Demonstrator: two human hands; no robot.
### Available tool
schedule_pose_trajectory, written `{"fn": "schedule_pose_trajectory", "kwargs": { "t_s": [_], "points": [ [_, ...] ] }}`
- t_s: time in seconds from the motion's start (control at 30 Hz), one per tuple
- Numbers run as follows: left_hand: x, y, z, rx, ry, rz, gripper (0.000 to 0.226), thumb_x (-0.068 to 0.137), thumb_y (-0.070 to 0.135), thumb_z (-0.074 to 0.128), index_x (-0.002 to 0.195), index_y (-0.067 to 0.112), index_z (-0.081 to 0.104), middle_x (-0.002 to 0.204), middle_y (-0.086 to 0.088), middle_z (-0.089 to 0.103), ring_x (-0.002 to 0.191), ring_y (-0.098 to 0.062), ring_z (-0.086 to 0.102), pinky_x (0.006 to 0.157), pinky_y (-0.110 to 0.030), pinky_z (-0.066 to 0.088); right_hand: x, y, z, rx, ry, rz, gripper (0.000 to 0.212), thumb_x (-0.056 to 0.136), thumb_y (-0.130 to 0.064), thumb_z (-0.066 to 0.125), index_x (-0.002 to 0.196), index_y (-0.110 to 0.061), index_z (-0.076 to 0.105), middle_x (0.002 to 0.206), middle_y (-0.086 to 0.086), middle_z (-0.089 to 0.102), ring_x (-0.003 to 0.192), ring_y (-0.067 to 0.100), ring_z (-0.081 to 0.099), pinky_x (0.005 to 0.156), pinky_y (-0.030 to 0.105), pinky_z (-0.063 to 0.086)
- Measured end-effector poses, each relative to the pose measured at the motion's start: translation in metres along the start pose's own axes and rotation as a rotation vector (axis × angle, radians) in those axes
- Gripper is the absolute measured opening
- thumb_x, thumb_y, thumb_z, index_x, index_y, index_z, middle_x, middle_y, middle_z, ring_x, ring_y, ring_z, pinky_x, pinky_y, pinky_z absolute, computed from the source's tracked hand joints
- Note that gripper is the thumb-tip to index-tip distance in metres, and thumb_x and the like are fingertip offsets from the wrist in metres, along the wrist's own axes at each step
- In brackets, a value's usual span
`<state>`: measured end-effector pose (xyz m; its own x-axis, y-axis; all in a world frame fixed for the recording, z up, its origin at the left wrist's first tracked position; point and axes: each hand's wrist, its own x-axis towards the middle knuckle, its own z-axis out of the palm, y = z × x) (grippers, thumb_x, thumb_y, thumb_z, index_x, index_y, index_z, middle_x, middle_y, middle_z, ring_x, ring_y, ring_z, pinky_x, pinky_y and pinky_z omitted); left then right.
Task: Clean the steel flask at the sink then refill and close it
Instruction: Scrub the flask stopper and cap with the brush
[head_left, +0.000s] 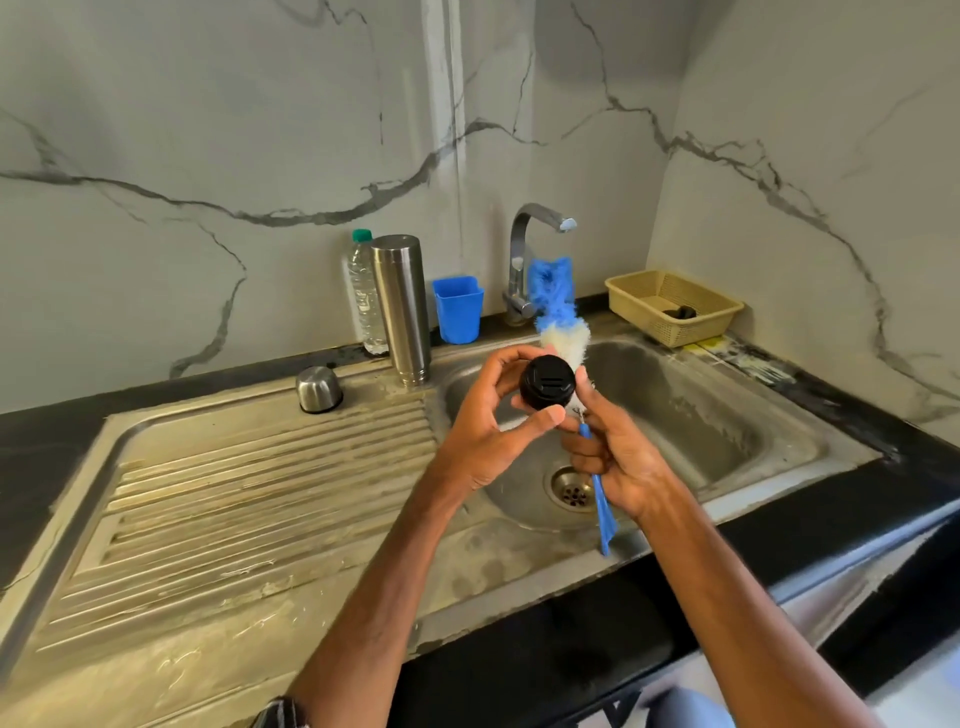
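- Presently, both hands are over the sink basin (701, 410), close together, each clamped on its own item.
- Left hand (488, 431): fingers and thumb curled round a black flask stopper (546, 382), held with its flat face toward the camera.
- Right hand (618, 457): wrapped round the blue handle of a bottle brush (553, 296). The white and blue bristles rise just behind the stopper, toward the faucet (519, 249). The handle's tail hangs down past the drain (571, 488) to the basin's front rim.
- Steel flask (401, 306): stands on end at the back of the drainboard (260, 493), right at the basin's left edge, well apart from both hands and behind the left one.
- Touching or just beside the flask on its left is a clear plastic water bottle (363, 296). A blue cup (458, 309) sits between the flask and the faucet.
- Steel flask cap (318, 388): rests mouth down on the drainboard, left of the flask.
- Right of the faucet, a beige basket (644, 317) occupies the back corner against the wall.
- Open room: the ribbed drainboard in front of the cap, and the right half of the basin.
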<state>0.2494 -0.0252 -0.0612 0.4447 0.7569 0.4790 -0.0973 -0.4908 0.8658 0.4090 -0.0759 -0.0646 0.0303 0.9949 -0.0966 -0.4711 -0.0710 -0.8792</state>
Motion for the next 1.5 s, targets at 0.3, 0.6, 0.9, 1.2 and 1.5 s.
{"fn": "schedule_pose_trajectory", "kwargs": {
  "t_s": [0.3,0.6,0.9,1.2,1.5],
  "points": [
    [0.001,-0.002,-0.006,0.323,0.052,0.097,0.057,0.082,0.034,0.085,0.133,0.028,0.06,0.133,0.017,0.063,0.125,-0.012,0.058,0.101,-0.045,0.051,0.005,0.004,-0.006,0.079,0.029,-0.057,0.031,0.088,-0.04,0.067,0.103,-0.014,0.066,0.054,-0.011,0.039,0.039,0.003,0.022,0.036,0.013,0.017],
    [0.003,-0.002,-0.009,0.445,0.042,0.168,0.058,0.082,0.028,0.084,0.133,0.01,0.065,0.124,-0.004,0.072,0.113,-0.01,0.069,0.101,-0.031,0.055,0.008,0.01,-0.014,0.07,0.067,-0.058,0.024,0.084,-0.036,0.072,0.092,-0.015,0.062,0.054,-0.01,0.03,0.038,0.002,0.02,0.034,0.014,0.016],
    [-0.002,-0.006,-0.004,0.395,0.076,0.11,0.052,0.075,0.019,0.09,0.119,0.003,0.067,0.115,-0.007,0.075,0.106,-0.008,0.071,0.093,-0.021,0.057,0.008,0.011,-0.017,0.057,0.092,-0.059,0.019,0.085,-0.032,0.074,0.082,-0.018,0.061,0.056,-0.009,0.028,0.039,0.002,0.019,0.033,0.015,0.018],
    [-0.002,-0.014,-0.002,0.463,0.082,0.11,0.043,0.07,0.024,0.093,0.094,0.009,0.061,0.113,-0.012,0.075,0.107,-0.01,0.072,0.087,-0.029,0.062,0.007,0.014,-0.02,0.041,0.073,-0.031,0.029,0.082,-0.035,0.077,0.093,-0.017,0.057,0.058,-0.008,0.029,0.04,0.003,0.021,0.033,0.015,0.021],
    [-0.005,-0.013,0.01,0.297,0.146,0.086,0.06,0.076,0.027,0.091,0.122,0.015,0.054,0.126,-0.005,0.069,0.115,-0.007,0.068,0.098,-0.03,0.057,0.005,0.015,-0.017,0.126,0.113,-0.091,0.028,0.086,-0.04,0.075,0.096,-0.018,0.061,0.058,-0.008,0.033,0.042,0.003,0.021,0.036,0.015,0.019]
  ]
}}
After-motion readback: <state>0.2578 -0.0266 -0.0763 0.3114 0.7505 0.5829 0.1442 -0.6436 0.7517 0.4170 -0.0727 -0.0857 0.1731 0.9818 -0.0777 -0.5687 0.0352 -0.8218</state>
